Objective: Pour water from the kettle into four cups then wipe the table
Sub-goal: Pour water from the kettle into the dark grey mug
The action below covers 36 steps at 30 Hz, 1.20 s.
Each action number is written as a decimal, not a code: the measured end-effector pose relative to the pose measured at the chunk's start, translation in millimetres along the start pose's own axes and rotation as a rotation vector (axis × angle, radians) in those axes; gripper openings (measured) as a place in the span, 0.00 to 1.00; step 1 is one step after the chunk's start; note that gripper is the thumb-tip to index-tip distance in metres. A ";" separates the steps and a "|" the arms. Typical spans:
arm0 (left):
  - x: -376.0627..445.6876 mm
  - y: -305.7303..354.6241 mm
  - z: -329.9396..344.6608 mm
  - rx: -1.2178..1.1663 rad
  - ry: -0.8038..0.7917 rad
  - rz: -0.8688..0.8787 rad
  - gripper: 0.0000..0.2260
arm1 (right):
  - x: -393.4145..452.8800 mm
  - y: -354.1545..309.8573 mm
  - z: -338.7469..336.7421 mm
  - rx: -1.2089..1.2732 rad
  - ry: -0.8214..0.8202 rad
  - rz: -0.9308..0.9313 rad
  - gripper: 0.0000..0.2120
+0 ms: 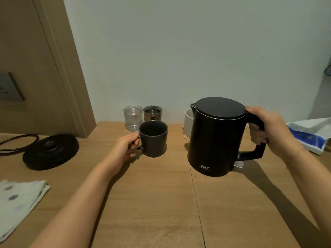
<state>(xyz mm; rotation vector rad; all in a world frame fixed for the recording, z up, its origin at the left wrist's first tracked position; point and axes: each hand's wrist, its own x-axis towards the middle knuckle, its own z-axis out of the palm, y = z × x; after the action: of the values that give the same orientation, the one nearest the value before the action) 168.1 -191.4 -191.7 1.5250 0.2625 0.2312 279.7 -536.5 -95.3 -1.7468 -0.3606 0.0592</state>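
Your desk (152,203) is pale wood with a seam running front to back, set against a plain wall. On its right half your right hand (266,129) holds the black kettle (215,138) by the handle, fingers (255,134) curled through the loop and thumb on the back edge of the closed lid; the kettle is upright, spout toward the wall, and whether its bottom touches the desk you cannot tell. Left of it lies the round black base (51,151), its cord trailing off the left edge. At the near left corner sits a folded dotted cloth (19,201); at the far right, a white and blue bag (311,135). Your left hand (125,147) pinches the handle of the dark mug (153,138), which is upright between base and kettle, its inside too dark to read. Half hidden behind the kettle stands a white cup (188,122). At the wall, just behind the mug, a clear glass (132,117) and a darker glass (152,113) stand side by side.
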 end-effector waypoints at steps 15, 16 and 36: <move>1.3 -2.4 -35.3 -0.015 -0.029 0.030 0.15 | 54.7 -71.5 48.8 -0.393 -0.278 -0.017 0.26; 1.6 -2.8 -36.1 -0.024 -0.046 0.029 0.15 | 57.0 -74.1 51.8 -0.411 -0.291 -0.012 0.26; 4.3 -3.4 -49.3 -0.025 -0.031 -0.016 0.19 | 78.2 -108.0 111.1 -0.665 -0.469 -0.043 0.27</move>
<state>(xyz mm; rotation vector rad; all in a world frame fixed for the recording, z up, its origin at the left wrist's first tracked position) 156.9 -143.4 -196.6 1.4999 0.2467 0.1976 305.2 -392.3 -2.2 -2.3784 -0.8303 0.3559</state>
